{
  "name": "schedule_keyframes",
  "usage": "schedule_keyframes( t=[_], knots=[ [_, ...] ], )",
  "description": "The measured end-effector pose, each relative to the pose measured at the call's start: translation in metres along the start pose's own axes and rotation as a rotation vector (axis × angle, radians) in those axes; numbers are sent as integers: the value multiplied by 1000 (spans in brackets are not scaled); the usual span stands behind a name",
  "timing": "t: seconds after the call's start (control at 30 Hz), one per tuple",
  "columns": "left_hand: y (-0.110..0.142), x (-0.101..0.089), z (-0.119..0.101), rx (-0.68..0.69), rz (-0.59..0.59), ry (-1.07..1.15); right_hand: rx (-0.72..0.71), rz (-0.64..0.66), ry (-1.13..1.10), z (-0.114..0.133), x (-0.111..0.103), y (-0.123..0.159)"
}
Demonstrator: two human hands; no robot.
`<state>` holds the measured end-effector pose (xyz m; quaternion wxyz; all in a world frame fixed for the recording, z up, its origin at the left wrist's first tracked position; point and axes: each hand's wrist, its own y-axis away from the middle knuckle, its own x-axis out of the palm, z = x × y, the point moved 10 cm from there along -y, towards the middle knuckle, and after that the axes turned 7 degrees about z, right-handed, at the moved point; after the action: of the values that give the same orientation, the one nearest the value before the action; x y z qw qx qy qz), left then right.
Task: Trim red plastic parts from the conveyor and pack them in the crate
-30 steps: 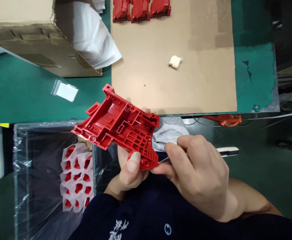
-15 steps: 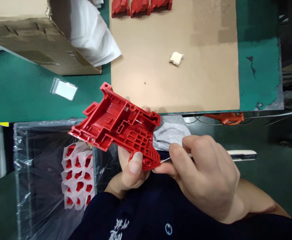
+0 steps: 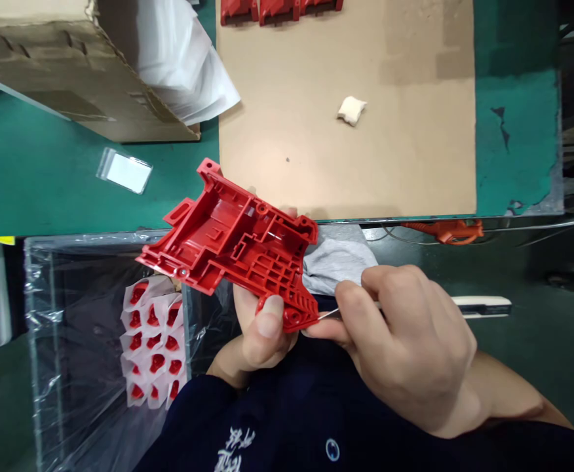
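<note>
The left hand (image 3: 265, 334) holds one red plastic part (image 3: 240, 242), its thumb pressing on the lower corner and its other fingers mostly hidden behind, so the hand is pinching this part from two sides. The part is in the air near the middle of the view, before the near edge of the green table (image 3: 46, 177), with its open, ribbed side turned up and its long body running from about 10 o'clock to 4 o'clock. The right hand (image 3: 405, 347) is curled and pressed together around a slim knife (image 3: 483, 307); the white and black handle points to 3 o'clock, and the thin blade reaches toward 9 o'clock, to the part's corner. Whether the tip cuts into the edge, I cannot tell. Seen from the part, a grey cloth (image 3: 339, 265) is just beside it at 3 o'clock, and an orange tool (image 3: 447, 231) lies farther that way. At 1 o'clock a small cream piece (image 3: 351, 110) rests on a cardboard sheet (image 3: 415, 151). At 10 o'clock there is a small clear bag (image 3: 126, 172), and beyond it a cardboard box (image 3: 46, 72) with white sheets (image 3: 183, 72). At 8 o'clock, wrapped red pieces (image 3: 153, 341) stand in rows inside a plastic-lined bin (image 3: 85, 314).
</note>
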<state>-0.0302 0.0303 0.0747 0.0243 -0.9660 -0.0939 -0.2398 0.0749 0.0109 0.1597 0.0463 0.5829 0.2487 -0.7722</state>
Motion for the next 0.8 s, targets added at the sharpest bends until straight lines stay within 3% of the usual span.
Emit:
schedule_keyframes(
  t=[0.33,0.53,0.63,0.8],
  knots=[
    [4,-6,4,-65,-48,-21,-7,-8,-57,1,2,-1],
    [0,-2,2,-111,58,-135,-35,24,-151,-4,5,1],
    [-1,0,1,-104,88,-136,-15,59,-285,-9,9,0],
    [0,-6,6,-91,37,36,-32,175,-652,-5,24,-2]
  ],
)
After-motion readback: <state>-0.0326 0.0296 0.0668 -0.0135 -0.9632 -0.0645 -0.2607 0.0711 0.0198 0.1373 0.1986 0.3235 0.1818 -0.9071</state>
